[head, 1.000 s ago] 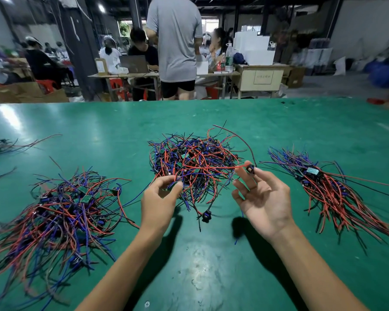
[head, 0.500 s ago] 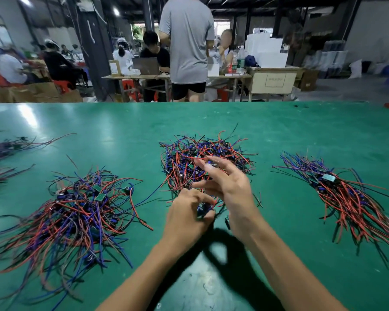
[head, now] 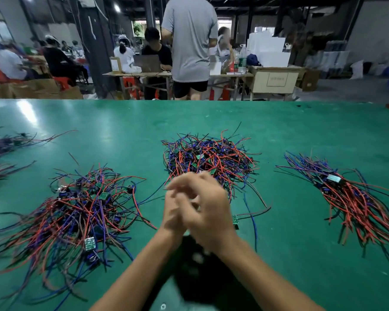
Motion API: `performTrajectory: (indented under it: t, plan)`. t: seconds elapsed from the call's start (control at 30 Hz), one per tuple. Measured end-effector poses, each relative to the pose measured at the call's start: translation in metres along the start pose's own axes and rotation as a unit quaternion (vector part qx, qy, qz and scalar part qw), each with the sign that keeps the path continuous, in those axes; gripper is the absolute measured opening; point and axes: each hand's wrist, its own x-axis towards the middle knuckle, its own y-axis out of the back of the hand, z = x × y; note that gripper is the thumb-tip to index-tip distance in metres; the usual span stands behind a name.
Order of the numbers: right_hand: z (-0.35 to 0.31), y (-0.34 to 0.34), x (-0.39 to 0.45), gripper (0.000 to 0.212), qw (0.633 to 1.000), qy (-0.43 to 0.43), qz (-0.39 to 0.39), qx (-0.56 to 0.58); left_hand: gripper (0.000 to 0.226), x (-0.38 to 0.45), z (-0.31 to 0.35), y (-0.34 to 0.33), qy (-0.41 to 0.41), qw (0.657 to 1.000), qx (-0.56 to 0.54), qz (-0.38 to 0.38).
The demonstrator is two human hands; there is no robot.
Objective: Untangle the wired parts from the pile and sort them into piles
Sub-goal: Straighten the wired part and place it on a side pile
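A tangled pile of red, blue and black wired parts [head: 208,158] lies at the table's middle. My left hand [head: 174,212] and my right hand [head: 209,212] are pressed together just in front of it, blurred by motion, with their fingers closed. A wired part with a small green board [head: 235,221] sticks out beside my right hand, and its blue and dark wires trail off to the right. What lies between my palms is hidden. A loose sorted pile [head: 76,212] lies to the left. A straighter bundle [head: 350,198] lies to the right.
The green table [head: 301,277] reaches far back. More wire bundles [head: 2,144] lie at its far left edge. Beyond the table a person in a grey shirt [head: 189,41] stands with their back to me, and other people sit at desks.
My hands went from apart to clasped together at the near edge of the middle pile. A wired part with a green board now hangs out beside my right hand.
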Motion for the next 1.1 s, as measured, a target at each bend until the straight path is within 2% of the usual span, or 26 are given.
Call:
performTrajectory:
  t: [0.03, 0.07, 0.13, 0.17, 0.23, 0.27, 0.33, 0.37, 0.5, 0.6, 0.7, 0.77, 0.83, 0.93, 1.0, 1.1]
  plan:
    - [0.011, 0.015, -0.003, 0.018, 0.999, -0.008, 0.031, -0.029, 0.021, 0.0, 0.001, 0.002, 0.014, 0.998, -0.052, -0.011]
    - [0.023, 0.029, -0.009, 0.016, 0.996, -0.016, 0.047, -0.068, 0.018, -0.001, 0.002, 0.003, 0.001, 0.998, -0.057, -0.015]
    - [0.048, 0.052, -0.023, 0.015, 0.985, -0.055, 0.036, -0.163, 0.017, 0.001, 0.002, 0.008, -0.074, 0.997, 0.013, 0.019]
    - [0.058, 0.061, -0.029, 0.016, 0.975, -0.099, 0.005, -0.197, 0.018, 0.001, 0.003, 0.011, -0.127, 0.988, 0.067, 0.049]
    - [0.072, 0.074, -0.032, 0.023, 0.95, -0.201, -0.068, -0.227, 0.02, 0.002, 0.005, 0.015, -0.233, 0.952, 0.174, 0.098]
    - [0.073, 0.077, -0.031, 0.027, 0.938, -0.224, -0.108, -0.244, 0.02, 0.002, 0.005, 0.018, -0.271, 0.931, 0.214, 0.115]
    - [0.072, 0.075, -0.028, 0.034, 0.925, -0.203, -0.149, -0.286, 0.02, 0.001, 0.006, 0.023, -0.32, 0.9, 0.263, 0.134]
    - [0.069, 0.071, -0.027, 0.034, 0.931, -0.19, -0.14, -0.28, 0.02, 0.002, 0.006, 0.026, -0.337, 0.889, 0.277, 0.138]
    - [0.055, 0.058, -0.026, 0.014, 0.967, -0.236, -0.073, -0.063, 0.036, 0.0, 0.006, 0.026, -0.354, 0.886, 0.283, 0.102]
    - [0.051, 0.053, -0.023, 0.014, 0.956, -0.268, -0.045, 0.107, 0.052, -0.005, 0.006, 0.022, -0.343, 0.902, 0.258, 0.049]
    - [0.054, 0.053, -0.024, 0.012, 0.951, -0.263, -0.034, 0.16, 0.055, -0.008, 0.004, 0.018, -0.339, 0.914, 0.224, 0.003]
    - [0.054, 0.054, -0.024, 0.021, 0.931, -0.28, -0.03, 0.231, 0.056, -0.009, 0.003, 0.014, -0.34, 0.916, 0.213, -0.012]
    - [0.052, 0.056, -0.022, 0.032, 0.901, -0.312, -0.014, 0.301, 0.057, -0.01, 0.003, 0.012, -0.35, 0.912, 0.213, -0.012]
    - [0.052, 0.058, -0.019, 0.028, 0.886, -0.328, 0.015, 0.327, 0.055, -0.009, 0.001, 0.012, -0.376, 0.899, 0.226, 0.0]
    - [0.051, 0.057, -0.019, 0.022, 0.881, -0.322, 0.033, 0.346, 0.05, -0.009, 0.003, 0.013, -0.378, 0.897, 0.227, -0.005]
    - [0.049, 0.057, -0.019, 0.021, 0.858, -0.32, 0.047, 0.398, 0.031, -0.009, 0.006, 0.011, -0.394, 0.89, 0.231, -0.018]
